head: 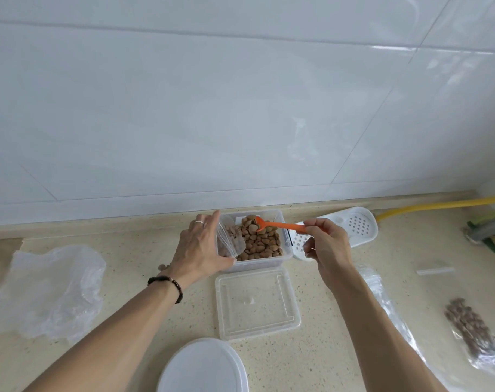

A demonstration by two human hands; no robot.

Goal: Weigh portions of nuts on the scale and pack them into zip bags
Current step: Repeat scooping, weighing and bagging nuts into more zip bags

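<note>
right hand (326,244) pinches orange spoon (280,225) over nuts (261,240); left hand (203,247) holds half-hidden zip bag (230,240).

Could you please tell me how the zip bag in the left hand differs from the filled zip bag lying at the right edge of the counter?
The held zip bag is gripped by the left hand over the nut container; the filled zip bag lies flat on the counter, untouched. The held zip bag contains only a few nuts; the filled zip bag is packed along its length. Both are clear plastic holding brown nuts.
</note>
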